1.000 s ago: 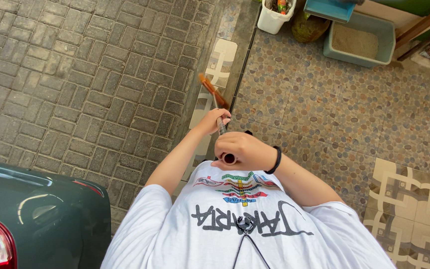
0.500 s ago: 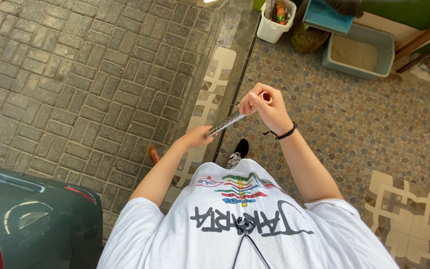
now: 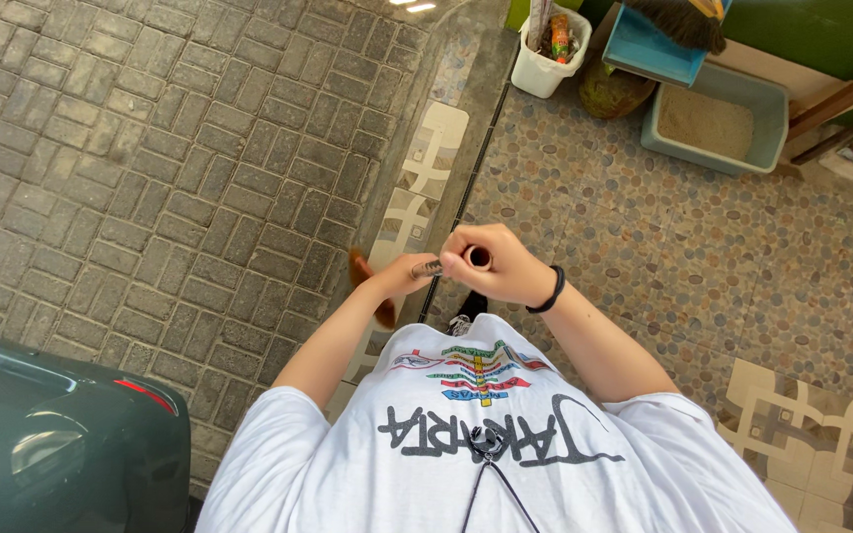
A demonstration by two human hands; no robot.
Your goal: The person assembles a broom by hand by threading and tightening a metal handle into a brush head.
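I stand looking down over my white printed shirt. Both hands are together in front of my chest on a long stick (image 3: 427, 267) with a grey shaft. My right hand (image 3: 502, 266), a black band on its wrist, is wrapped around the top, whose hollow round end (image 3: 479, 259) points up at the camera. My left hand (image 3: 400, 277) grips the shaft just below and to the left. Under my left forearm the stick's brown lower end (image 3: 359, 272) shows near the ground, partly hidden. My dark shoe (image 3: 468, 307) peeks out below my hands.
Grey brick paving (image 3: 150, 168) lies to the left and a pebble-pattern floor (image 3: 663, 257) to the right, split by a narrow drain channel (image 3: 474, 168). A dark green car (image 3: 51, 434) sits at lower left. A white bin (image 3: 549, 51), a blue dustpan (image 3: 656, 49) and a sand-filled tub (image 3: 715, 123) stand at the top.
My right hand has come down from its raised position and back toward my chest. The stick has swung from slanting to nearly end-on, and its brown end has moved right, under my left forearm.
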